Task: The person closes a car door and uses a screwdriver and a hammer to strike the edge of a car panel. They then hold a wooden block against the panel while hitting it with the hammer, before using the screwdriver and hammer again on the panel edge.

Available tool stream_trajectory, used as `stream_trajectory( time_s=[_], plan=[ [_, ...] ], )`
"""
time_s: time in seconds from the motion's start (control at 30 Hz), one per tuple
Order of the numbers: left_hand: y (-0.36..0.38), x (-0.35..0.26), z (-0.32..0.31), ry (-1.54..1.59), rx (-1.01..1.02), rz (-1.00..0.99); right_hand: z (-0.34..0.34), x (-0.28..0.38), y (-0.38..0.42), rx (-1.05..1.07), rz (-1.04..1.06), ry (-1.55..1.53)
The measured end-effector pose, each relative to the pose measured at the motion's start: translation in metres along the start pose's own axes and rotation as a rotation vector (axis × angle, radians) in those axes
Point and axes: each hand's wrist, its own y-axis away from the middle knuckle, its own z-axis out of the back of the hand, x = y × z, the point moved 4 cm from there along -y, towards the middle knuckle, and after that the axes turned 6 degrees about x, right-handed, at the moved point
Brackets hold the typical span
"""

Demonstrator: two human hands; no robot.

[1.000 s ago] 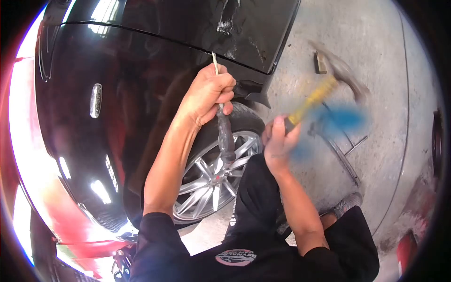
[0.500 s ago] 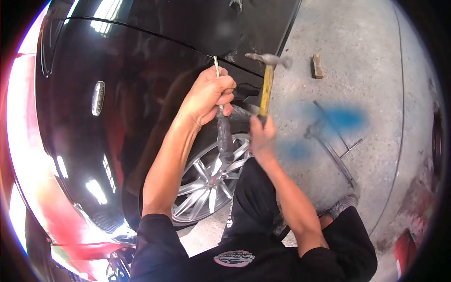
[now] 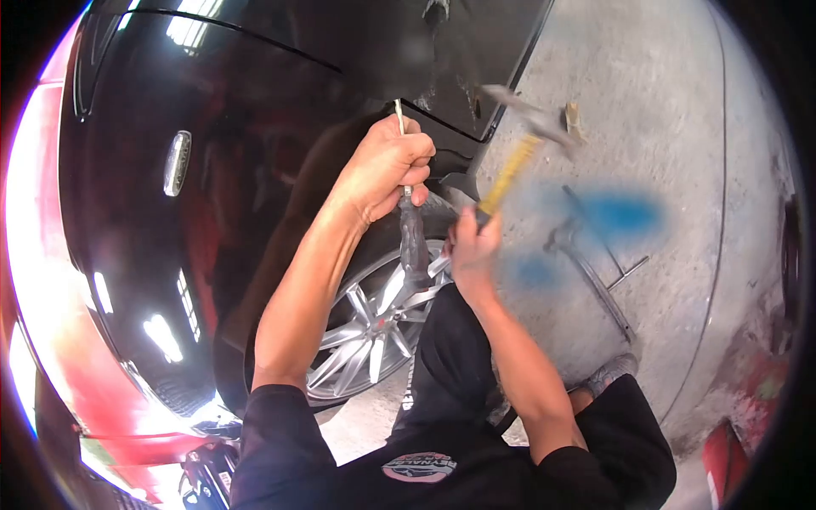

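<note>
My left hand [image 3: 393, 168] is closed around the metal shaft of a tool with a dark handle [image 3: 413, 251]. The tool's light tip reaches the black car panel [image 3: 280, 110] near a panel gap. My right hand [image 3: 476, 251] grips the lower end of a hammer [image 3: 512, 172] with a yellow handle. The hammer's metal head is blurred and lies up and to the right of the tool tip, apart from it. Behind the dark handle a silver wheel [image 3: 376, 344] shows in part.
On the concrete floor [image 3: 671, 136] at the right lie a small wooden block [image 3: 574, 121] and long metal tools [image 3: 602, 293]. A red object [image 3: 722, 463] stands at the lower right. A shoe [image 3: 614, 371] rests near the metal tools. Blue smudges blur part of the view.
The hammer has tilted to the right, its head swung away from the tool tip. My left hand still holds the tool, now slightly further right in view. The whole view has shifted a little.
</note>
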Motion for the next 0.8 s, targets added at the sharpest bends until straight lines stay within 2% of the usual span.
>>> stream_trajectory(
  time_s=[0.03, 0.07, 0.13, 0.17, 0.2, 0.27, 0.3, 0.33, 0.4, 0.43, 0.47, 0.53, 0.57, 0.6, 0.67, 0.73, 0.8],
  plan=[
    [-0.001, -0.001, 0.000, -0.003, 0.001, -0.004, -0.004, 0.006, -0.008, 0.064, 0.108, 0.424],
    [-0.001, -0.001, -0.001, -0.003, 0.002, -0.004, 0.003, 0.010, -0.010, 0.064, 0.112, 0.431],
    [-0.004, -0.002, -0.001, 0.014, 0.014, -0.019, 0.003, 0.034, -0.013, 0.122, -0.040, 0.313],
    [-0.001, -0.001, -0.001, 0.018, 0.021, -0.016, 0.005, 0.034, -0.013, 0.065, 0.064, 0.391],
    [-0.001, -0.002, -0.001, 0.022, 0.017, -0.026, -0.002, 0.031, -0.011, 0.075, 0.070, 0.395],
    [0.000, -0.003, -0.002, 0.003, -0.020, 0.005, -0.009, 0.025, -0.005, -0.050, 0.133, -0.043],
    [-0.001, -0.002, -0.001, 0.019, -0.007, -0.002, -0.015, 0.019, -0.007, -0.020, 0.016, -0.006],
    [-0.001, -0.002, 0.000, 0.022, -0.005, -0.008, -0.012, 0.023, -0.008, -0.017, 0.021, -0.002],
    [-0.002, -0.002, 0.001, 0.017, 0.015, -0.006, -0.005, 0.032, -0.012, 0.113, -0.115, 0.243],
    [-0.003, -0.002, 0.003, 0.027, 0.013, -0.012, 0.001, 0.036, -0.016, 0.119, -0.036, 0.354],
    [-0.002, 0.001, 0.003, 0.039, 0.017, -0.008, 0.002, 0.030, -0.012, 0.111, -0.045, 0.360],
    [-0.006, 0.000, 0.002, 0.055, 0.034, -0.020, -0.006, 0.028, -0.007, -0.024, 0.072, 0.206],
    [-0.007, 0.002, 0.003, 0.052, 0.036, -0.024, -0.016, 0.026, -0.002, 0.022, 0.078, 0.110],
    [-0.007, 0.003, 0.005, 0.046, 0.040, -0.025, -0.011, 0.026, -0.004, 0.020, 0.077, 0.114],
    [-0.006, 0.004, 0.004, 0.040, 0.044, -0.011, 0.001, 0.021, -0.012, 0.160, -0.050, 0.279],
    [-0.006, 0.002, 0.005, 0.042, 0.044, -0.017, -0.004, 0.045, -0.002, 0.173, -0.097, 0.298],
    [-0.005, 0.000, 0.005, 0.029, 0.059, -0.014, -0.011, 0.052, -0.001, -0.044, 0.048, 0.177]
  ],
)
